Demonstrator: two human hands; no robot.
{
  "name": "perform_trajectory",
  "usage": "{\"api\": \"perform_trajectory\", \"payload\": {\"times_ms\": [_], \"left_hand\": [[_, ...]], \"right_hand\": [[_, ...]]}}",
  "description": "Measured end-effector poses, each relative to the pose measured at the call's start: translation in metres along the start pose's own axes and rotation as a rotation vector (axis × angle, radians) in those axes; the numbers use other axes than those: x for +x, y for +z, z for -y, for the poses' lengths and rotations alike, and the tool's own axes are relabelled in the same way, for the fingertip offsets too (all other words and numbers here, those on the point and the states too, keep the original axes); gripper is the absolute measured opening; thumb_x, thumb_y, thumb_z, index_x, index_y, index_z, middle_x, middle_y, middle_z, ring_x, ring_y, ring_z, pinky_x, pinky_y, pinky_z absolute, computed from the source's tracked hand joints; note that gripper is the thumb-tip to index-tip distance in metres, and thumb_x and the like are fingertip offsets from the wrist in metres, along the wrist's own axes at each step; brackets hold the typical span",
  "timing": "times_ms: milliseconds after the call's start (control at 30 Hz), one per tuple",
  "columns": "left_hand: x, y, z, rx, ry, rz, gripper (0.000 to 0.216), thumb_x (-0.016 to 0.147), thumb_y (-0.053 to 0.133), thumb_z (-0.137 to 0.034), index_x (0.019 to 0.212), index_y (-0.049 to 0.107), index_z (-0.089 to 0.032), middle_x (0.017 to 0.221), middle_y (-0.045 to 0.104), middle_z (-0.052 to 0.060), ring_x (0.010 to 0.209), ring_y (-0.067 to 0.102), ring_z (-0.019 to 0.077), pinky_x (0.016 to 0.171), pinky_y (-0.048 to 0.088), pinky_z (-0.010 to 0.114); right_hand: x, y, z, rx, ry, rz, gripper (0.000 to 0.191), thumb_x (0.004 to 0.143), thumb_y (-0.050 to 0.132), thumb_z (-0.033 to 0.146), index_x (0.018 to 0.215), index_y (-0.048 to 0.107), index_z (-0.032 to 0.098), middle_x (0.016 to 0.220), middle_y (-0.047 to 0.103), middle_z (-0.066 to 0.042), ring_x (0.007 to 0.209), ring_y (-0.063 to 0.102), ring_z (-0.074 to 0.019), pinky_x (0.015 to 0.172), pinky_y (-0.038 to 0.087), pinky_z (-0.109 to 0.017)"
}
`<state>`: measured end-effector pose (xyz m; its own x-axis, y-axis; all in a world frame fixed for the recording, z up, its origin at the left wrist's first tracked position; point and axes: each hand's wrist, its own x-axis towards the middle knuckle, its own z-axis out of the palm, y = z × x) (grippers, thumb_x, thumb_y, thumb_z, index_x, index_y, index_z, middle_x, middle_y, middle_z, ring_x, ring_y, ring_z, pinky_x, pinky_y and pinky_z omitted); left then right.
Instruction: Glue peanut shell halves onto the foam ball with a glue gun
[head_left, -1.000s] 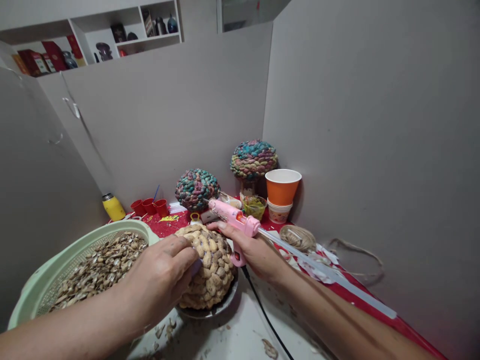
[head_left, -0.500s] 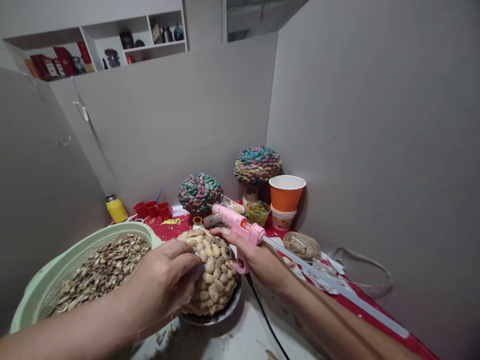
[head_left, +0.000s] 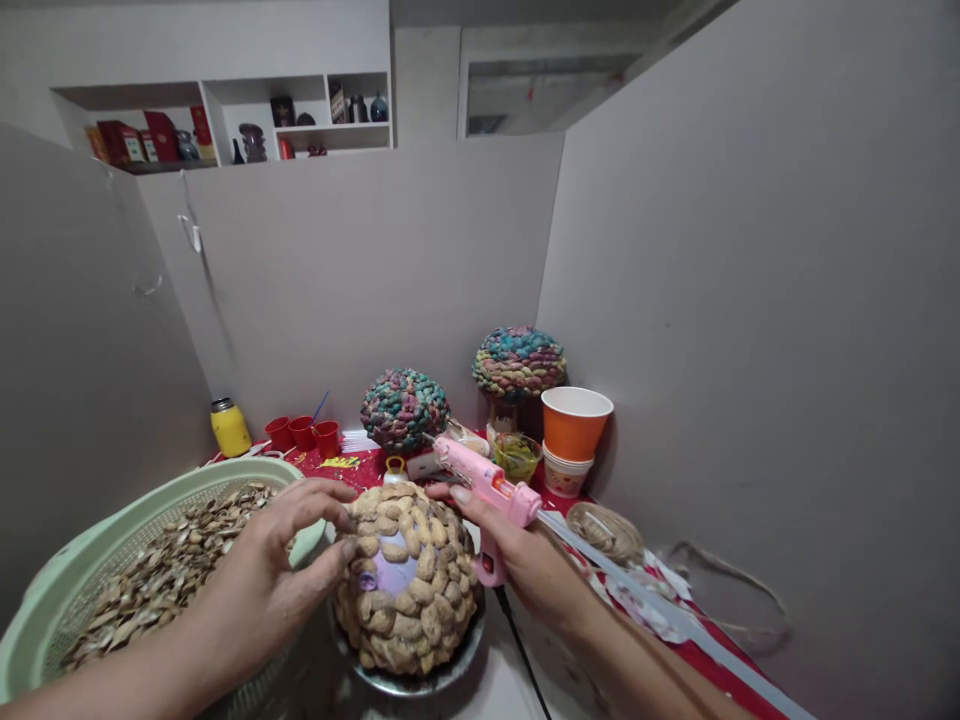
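A round ball covered with peanut shells [head_left: 431, 605] sits in a shiny metal bowl [head_left: 409, 686]. A bare lilac patch [head_left: 395, 575] shows among its shells. My left hand [head_left: 281, 550] is at the ball's left side, thumb and fingers apart, fingertips at the shells; I see nothing held in it. My right hand [head_left: 525, 545] grips a pink hot glue gun [head_left: 487, 480], its nozzle pointing up and left beyond the ball. A long clear glue stick [head_left: 637, 590] runs out of the gun's back, over my right forearm. Right fingertips lie near the ball's top right.
A green basket [head_left: 37, 600] of loose shell pieces stands at left. Behind are two coloured shell-covered domes [head_left: 405, 410], red cups [head_left: 327, 438], a yellow bottle [head_left: 229, 428], an orange paper cup [head_left: 576, 425] and a twine roll [head_left: 604, 532]. The gun's black cord [head_left: 523, 650] crosses the table.
My left hand has drawn back leftward from the ball's front, its fingers spreading and uncovering the lilac patch. My right hand still holds the glue gun. The camera view has tilted up slightly.
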<state>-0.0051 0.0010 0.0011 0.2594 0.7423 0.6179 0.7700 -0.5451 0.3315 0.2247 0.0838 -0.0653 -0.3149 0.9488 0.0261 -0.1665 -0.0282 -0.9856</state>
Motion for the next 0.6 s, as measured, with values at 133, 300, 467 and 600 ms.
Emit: {"api": "perform_trajectory", "payload": {"times_ms": [133,300,467,600], "left_hand": [[0.003,0.011,0.003,-0.112,-0.120,0.103,0.006,0.082,0.063,-0.018,0.081,0.066,-0.023,0.124,0.068,0.011,0.121,0.059,0.0307,0.099,0.047,0.061],[0.007,0.020,0.001,-0.199,-0.161,0.182,0.009,0.078,0.069,-0.013,0.075,0.069,-0.023,0.134,0.062,0.010,0.132,0.049,0.0322,0.106,0.038,0.064],[0.008,0.026,0.004,-0.200,-0.124,0.159,0.010,0.078,0.068,-0.011,0.078,0.068,-0.021,0.131,0.064,0.012,0.133,0.048,0.0322,0.106,0.039,0.064],[0.008,0.026,0.005,-0.198,-0.085,0.142,0.007,0.079,0.068,-0.014,0.079,0.068,-0.021,0.129,0.066,0.013,0.130,0.051,0.0318,0.103,0.043,0.062]], "right_hand": [[0.001,-0.002,-0.005,-0.008,-0.005,-0.009,0.047,0.076,0.072,0.064,0.098,0.075,0.022,0.065,0.061,-0.004,0.064,0.058,-0.0236,0.053,0.042,-0.028],[0.002,-0.004,-0.010,-0.049,-0.029,-0.035,0.046,0.079,0.070,0.065,0.094,0.076,0.022,0.062,0.060,-0.004,0.064,0.057,-0.0236,0.053,0.042,-0.029],[0.001,-0.002,-0.005,-0.013,-0.042,0.005,0.050,0.079,0.070,0.065,0.098,0.075,0.019,0.071,0.064,-0.004,0.065,0.056,-0.0209,0.052,0.040,-0.025],[0.000,0.000,-0.002,0.001,-0.036,0.011,0.050,0.077,0.071,0.065,0.097,0.075,0.019,0.074,0.065,-0.005,0.064,0.056,-0.0203,0.049,0.037,-0.023]]}}
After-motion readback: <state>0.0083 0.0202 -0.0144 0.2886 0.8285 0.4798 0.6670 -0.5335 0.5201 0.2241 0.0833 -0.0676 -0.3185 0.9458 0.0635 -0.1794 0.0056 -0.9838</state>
